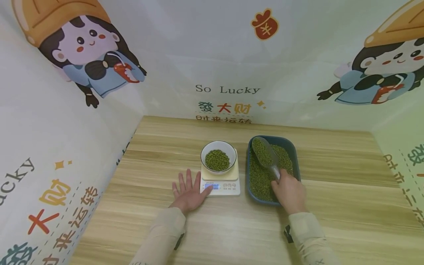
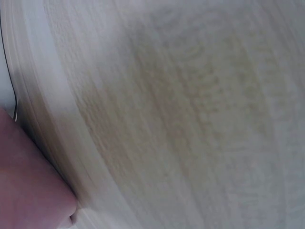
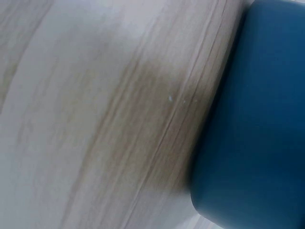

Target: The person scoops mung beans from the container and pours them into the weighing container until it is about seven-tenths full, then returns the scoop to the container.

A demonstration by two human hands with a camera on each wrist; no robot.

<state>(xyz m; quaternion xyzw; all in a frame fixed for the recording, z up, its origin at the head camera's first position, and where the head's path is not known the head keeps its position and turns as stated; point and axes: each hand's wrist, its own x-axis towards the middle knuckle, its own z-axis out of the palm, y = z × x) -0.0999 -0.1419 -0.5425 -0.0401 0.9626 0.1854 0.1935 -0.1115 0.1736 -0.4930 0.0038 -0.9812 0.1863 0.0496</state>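
Note:
My right hand [image 1: 291, 193] grips the handle of a clear scoop [image 1: 275, 171]. Small green beans, which look like mung beans, fill the scoop, and it lies over the beans [image 1: 261, 184] in a dark blue tub [image 1: 297, 162]. The tub's outer wall [image 3: 257, 119] shows close up in the right wrist view. To the left, a white bowl [image 1: 218, 146] with a dark rim stands on a kitchen scale [image 1: 220, 190], holding green beans [image 1: 216, 160]. My left hand [image 1: 190, 195] lies beside the scale with fingers spread, its thumb at the lit display, hiding part of the reading.
A wood-grain table [image 1: 334, 176] carries everything. Behind it rises a white printed backdrop [image 1: 228, 66] with cartoon figures and lettering, which also closes off the left and right sides. The left wrist view shows mostly tabletop [image 2: 167, 119].

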